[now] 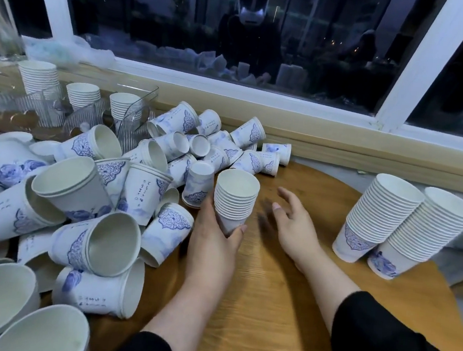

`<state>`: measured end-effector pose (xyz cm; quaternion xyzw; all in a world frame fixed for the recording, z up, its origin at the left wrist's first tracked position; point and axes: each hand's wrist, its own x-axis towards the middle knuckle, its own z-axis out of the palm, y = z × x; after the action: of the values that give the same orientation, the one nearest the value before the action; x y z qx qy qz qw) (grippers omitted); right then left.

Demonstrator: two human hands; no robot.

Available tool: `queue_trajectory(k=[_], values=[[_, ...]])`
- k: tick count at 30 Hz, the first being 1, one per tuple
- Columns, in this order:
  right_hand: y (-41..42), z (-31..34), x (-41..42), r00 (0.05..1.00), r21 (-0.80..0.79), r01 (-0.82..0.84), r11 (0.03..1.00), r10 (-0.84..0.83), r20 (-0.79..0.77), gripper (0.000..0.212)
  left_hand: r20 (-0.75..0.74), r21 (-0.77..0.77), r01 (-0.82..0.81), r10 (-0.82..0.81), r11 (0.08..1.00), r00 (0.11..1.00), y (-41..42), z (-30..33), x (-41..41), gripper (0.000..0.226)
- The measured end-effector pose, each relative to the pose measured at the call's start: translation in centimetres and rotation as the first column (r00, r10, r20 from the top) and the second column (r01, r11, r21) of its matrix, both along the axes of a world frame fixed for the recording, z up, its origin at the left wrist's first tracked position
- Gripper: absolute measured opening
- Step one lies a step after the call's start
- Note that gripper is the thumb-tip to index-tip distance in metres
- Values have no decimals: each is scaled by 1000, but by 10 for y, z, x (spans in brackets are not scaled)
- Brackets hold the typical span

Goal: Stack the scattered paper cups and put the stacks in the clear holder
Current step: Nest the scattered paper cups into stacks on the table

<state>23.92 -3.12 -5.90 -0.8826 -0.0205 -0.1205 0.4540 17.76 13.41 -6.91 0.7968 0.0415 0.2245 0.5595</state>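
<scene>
Stacked cups stand upright at table centre, the left hand wrapped around their base. At three o'clock the right hand hovers spread and empty. Loose cups crowd nine o'clock; the clear holder sits at ten, two tall stacks at three.

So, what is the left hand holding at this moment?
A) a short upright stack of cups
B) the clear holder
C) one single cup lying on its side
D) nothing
A: the left hand has its fingers curled round the base of a short upright stack of cups.
</scene>
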Motion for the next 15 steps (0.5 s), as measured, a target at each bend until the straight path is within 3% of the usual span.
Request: queue_trajectory(k=[6,11,15], values=[[27,-5,59,999,103,-33,994,29,35,53,5,12,-17,17,1000,1000,0,-2,4,80],[38,-3,98,999,90,21,996,-18,-40,70,5,-7,3,-3,1000,1000,1,-3,4,82],[36,-10,117,999,152,-7,988,12,-36,70,12,-2,1,-1,1000,1000,0,-3,4,82]])
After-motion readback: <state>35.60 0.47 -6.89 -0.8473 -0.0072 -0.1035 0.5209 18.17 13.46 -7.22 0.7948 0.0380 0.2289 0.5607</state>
